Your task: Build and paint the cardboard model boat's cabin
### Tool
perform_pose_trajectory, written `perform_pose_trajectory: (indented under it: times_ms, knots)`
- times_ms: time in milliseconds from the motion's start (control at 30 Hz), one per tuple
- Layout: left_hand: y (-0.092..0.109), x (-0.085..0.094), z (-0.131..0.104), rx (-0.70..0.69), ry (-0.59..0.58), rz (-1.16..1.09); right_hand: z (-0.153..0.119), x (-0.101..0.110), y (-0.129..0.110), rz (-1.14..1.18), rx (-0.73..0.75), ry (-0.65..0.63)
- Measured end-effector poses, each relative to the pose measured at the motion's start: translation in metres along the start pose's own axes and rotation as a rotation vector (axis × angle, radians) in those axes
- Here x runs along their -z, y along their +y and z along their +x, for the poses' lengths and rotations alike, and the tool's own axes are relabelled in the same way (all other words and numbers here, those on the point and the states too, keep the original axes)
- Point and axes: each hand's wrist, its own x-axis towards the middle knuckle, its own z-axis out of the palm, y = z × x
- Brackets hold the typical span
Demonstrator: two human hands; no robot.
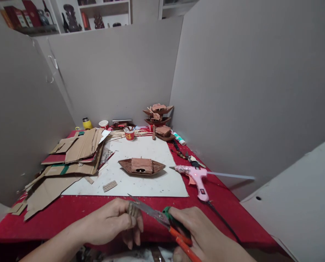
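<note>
My left hand (110,221) is closed, pinching a small strip of cardboard (132,209) between thumb and fingers. My right hand (199,227) grips scissors (153,213) with orange and green handles. Their blades point left and reach the strip at my left fingertips; whether they are cutting into it is unclear. Beyond my hands, a brown model boat (142,166) with a curved roof rests on a white board (162,187). A small corrugated cardboard scrap (109,186) lies on the board, to the front left of the boat.
Torn cardboard sheets (83,145) are piled at left. A pink glue gun (196,177) lies at right, its cord trailing toward me. Behind are a red paper cup (129,134), thin wooden sticks (114,135) and stacked model boats (157,114). Grey panels (118,72) enclose the red-covered table.
</note>
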Motion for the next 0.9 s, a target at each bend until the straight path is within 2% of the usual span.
perform_pose_trajectory:
  times_ms: [133, 233, 333, 700, 900]
  knots:
    - [-0.003, 0.001, 0.000, -0.091, 0.007, -0.019, -0.003, -0.002, 0.000, -0.002, -0.015, 0.016]
    - [-0.007, 0.002, 0.001, -0.185, 0.066, -0.062, -0.002, -0.001, -0.001, 0.002, -0.042, -0.032]
    - [-0.009, 0.002, 0.002, -0.221, 0.138, -0.113, -0.001, 0.000, -0.002, 0.002, -0.063, -0.059]
    - [-0.009, 0.002, 0.001, -0.206, 0.178, -0.132, -0.001, -0.007, 0.010, -0.074, -0.018, -0.002]
    - [-0.011, 0.004, 0.000, -0.190, 0.183, -0.136, -0.002, -0.010, 0.015, -0.044, 0.009, -0.002]
